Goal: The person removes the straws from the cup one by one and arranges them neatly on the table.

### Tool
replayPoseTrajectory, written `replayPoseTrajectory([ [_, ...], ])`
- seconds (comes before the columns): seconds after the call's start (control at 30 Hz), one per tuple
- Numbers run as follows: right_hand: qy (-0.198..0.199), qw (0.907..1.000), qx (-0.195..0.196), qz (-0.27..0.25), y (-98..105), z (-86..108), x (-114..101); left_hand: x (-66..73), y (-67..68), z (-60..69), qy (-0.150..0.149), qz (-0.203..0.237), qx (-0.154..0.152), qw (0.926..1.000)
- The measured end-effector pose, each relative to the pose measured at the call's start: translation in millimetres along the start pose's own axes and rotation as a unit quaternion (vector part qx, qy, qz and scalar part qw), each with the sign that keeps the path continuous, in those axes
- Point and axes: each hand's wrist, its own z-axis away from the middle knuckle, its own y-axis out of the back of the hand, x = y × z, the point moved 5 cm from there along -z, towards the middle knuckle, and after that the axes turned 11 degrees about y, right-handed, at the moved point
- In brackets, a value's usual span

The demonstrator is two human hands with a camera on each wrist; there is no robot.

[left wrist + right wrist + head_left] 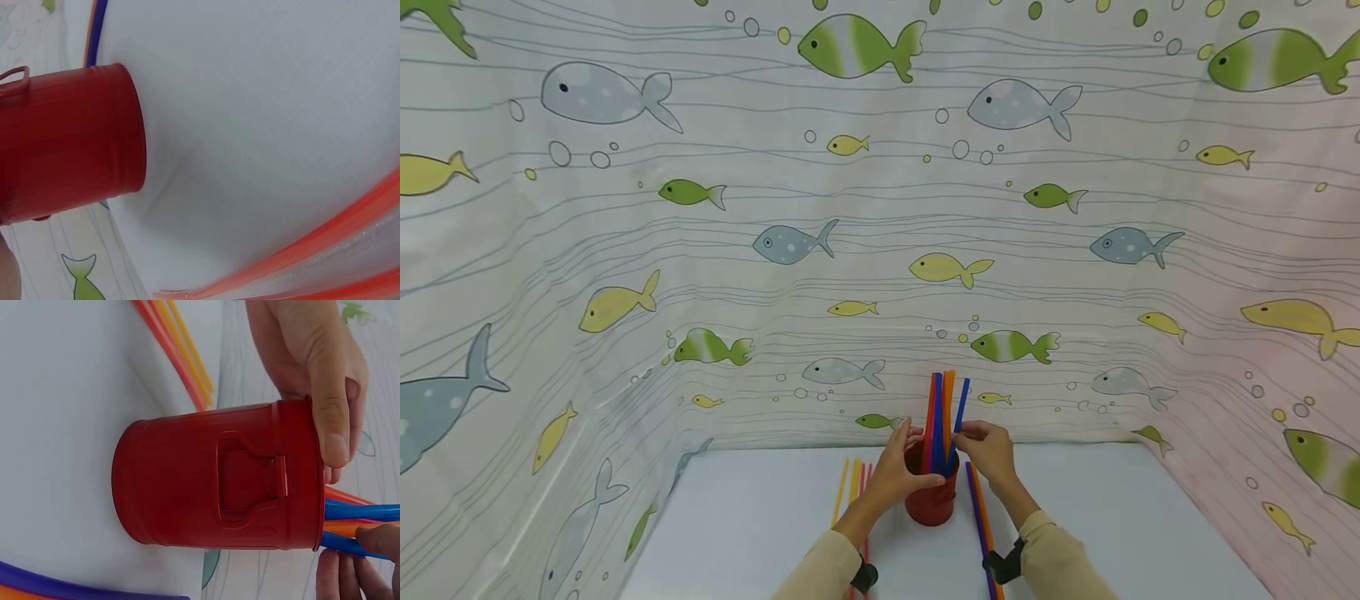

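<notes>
Red bucket (929,507) is standing upright on white table (760,517), near 6 o'clock in head view. Red, blue and orange straws (937,408) are sticking out. Right hand (988,454), at bucket's 2 o'clock, is pinching a blue straw (962,406). Left hand (891,471), at 10 o'clock, is curling thumb and fingers round the rim. Yellow and reddish straws (855,479) are lying at 9 o'clock, purple and orange straws (979,517) at 4.

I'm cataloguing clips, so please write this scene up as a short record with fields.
left hand: holds the red bucket near its rim
right hand: pinches a blue stick
in bucket: red, blue and orange sticks
left of bucket: yellow sticks, reddish sticks
right of bucket: purple stick, orange stick
surface: white table
backdrop: fish-patterned
</notes>
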Motion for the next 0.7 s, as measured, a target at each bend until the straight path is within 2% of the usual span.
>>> replayPoseTrajectory([
  [0.3,0.019,0.9995,0.020,-0.015,-1.7,-0.6,1.8,-0.6,-0.6,-2.7,-0.022,-0.004,-0.002,0.9997],
  [0.57,0.026,0.9991,0.030,-0.013,1.8,0.8,-2.8,0.4,0.4,-0.7,0.002,-0.006,-0.002,1.0000],
  [0.7,0.031,0.9987,0.036,-0.016,6.0,0.8,-5.8,2.0,0.2,0.3,0.000,-0.007,-0.002,1.0000],
])
